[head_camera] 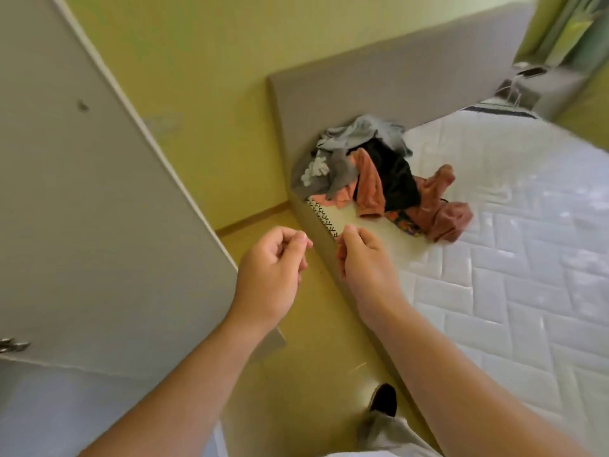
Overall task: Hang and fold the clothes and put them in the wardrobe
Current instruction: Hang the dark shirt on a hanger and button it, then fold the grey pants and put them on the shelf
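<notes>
Two bare hands, left hand (270, 272) and right hand (365, 262), loosely curled and empty, hover before a clothes pile (379, 179) on a white mattress (494, 258) beside a grey wardrobe door (82, 209).

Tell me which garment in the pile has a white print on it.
The grey garment at the pile's left edge, by the headboard; the black and pink pieces show none.

Left hand (270, 272) and right hand (362, 258) raised, fingers loosely curled, empty
</notes>
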Demonstrator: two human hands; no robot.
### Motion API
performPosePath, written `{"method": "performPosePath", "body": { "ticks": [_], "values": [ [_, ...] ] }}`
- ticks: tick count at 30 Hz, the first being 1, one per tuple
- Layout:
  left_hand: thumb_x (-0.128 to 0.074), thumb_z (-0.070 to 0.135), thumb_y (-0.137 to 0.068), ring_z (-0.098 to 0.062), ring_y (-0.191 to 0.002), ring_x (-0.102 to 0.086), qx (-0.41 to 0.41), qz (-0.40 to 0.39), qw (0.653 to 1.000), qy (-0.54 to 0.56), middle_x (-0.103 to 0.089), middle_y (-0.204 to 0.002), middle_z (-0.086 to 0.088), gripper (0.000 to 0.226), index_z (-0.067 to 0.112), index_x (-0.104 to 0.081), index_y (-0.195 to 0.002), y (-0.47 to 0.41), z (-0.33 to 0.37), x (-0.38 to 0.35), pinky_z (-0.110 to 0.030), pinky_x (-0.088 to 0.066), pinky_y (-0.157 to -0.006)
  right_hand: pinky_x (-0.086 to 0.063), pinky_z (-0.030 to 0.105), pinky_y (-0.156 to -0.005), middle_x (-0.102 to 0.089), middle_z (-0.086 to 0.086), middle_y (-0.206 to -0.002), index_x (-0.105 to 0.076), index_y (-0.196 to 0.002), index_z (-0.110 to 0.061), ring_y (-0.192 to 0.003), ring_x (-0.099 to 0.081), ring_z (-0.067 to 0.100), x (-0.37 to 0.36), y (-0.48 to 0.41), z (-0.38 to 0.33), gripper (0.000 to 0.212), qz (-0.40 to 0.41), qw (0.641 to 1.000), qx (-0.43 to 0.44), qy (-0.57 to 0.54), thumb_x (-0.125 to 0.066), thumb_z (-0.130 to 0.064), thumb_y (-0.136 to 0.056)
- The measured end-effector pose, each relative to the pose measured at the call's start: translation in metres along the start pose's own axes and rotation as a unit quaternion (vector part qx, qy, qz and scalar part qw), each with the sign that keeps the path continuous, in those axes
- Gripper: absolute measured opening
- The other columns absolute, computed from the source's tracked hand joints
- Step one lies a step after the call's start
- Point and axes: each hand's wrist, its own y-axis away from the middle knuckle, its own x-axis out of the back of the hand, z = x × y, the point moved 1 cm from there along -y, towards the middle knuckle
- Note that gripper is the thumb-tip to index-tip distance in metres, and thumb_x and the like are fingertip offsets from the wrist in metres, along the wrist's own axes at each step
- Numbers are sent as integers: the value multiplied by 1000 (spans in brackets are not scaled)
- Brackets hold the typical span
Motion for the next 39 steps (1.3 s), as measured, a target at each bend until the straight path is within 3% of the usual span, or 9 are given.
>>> {"method": "performPosePath", "body": {
  "ticks": [4, 8, 17, 22, 28, 33, 37, 39],
  "values": [
    [-54, 24, -102, -10, -52, -50, 28, -59, 998, 3, -58, -59, 8, 24, 16, -65, -82, -58, 10, -92, -28, -43, -51, -39, 37, -61, -56, -1, -65, -59, -77, -16, -60, -49, 17, 73, -64, -2, 34, 57, 998, -12, -19, -44, -33, -102],
    [-53, 28, -102, -8, -52, -50, 54, -103, 993, -1, -58, -60, 9, 25, 18, -66, -84, -113, 19, -164, -24, -42, -51, -41, 35, -63, -57, -1, -68, -60, -80, -15, -62, -50, 14, 123, -116, -7, 33, 93, 995, -34, -34, -44, -33, -103],
    [-52, 30, -102, -8, -54, -52, 80, -166, 982, -34, -58, -58, 12, 26, 19, -68, -85, -216, 8, -259, -25, -45, -55, -41, 32, -64, -59, 0, -75, -61, -85, -14, -67, -51, 14, 168, -218, -5, 33, 152, 983, -94, -37, -42, -34, -104],
    [-52, 30, -102, -3, -50, -51, 116, -219, 967, -56, -58, -57, 12, 26, 17, -67, -86, -300, -42, -307, -21, -43, -50, -41, 31, -60, -58, 1, -76, -62, -89, -11, -67, -51, 15, 172, -290, 9, 33, 208, 967, -141, -30, -43, -34, -102],
    [-50, 29, -102, -7, -53, -52, 208, -294, 926, -112, -60, -70, 4, 24, 17, -66, -89, -404, -117, -348, -26, -45, -55, -41, 33, -61, -58, 2, -76, -63, -89, -13, -65, -51, 15, 156, -386, 19, 31, 271, 935, -227, -3, -43, -33, -102],
    [-51, 26, -100, -16, -61, -54, 236, -297, 912, -156, -63, -74, 0, 22, 14, -65, -87, -499, -169, -356, -32, -45, -59, -42, 31, -58, -59, 3, -77, -64, -93, -9, -66, -52, 15, 123, -469, 27, 33, 251, 930, -268, 30, -43, -33, -102],
    [-48, 27, -101, -30, -79, -62, 215, -268, 908, -239, -66, -83, -3, 24, 15, -58, -83, -587, -203, -348, -42, -51, -73, -44, 33, -62, -61, 5, -79, -65, -92, -8, -69, -55, 18, 89, -532, 31, 35, 223, 934, -273, 50, -42, -32, -102],
    [-47, 28, -102, -32, -86, -62, 193, -249, 903, -292, -66, -87, -7, 26, 15, -56, -82, -634, -219, -341, -39, -46, -67, -46, 37, -67, -61, 8, -81, -64, -93, -2, -73, -56, 21, 68, -563, 33, 39, 196, 938, -278, 64, -40, -32, -102]
  ]
}}
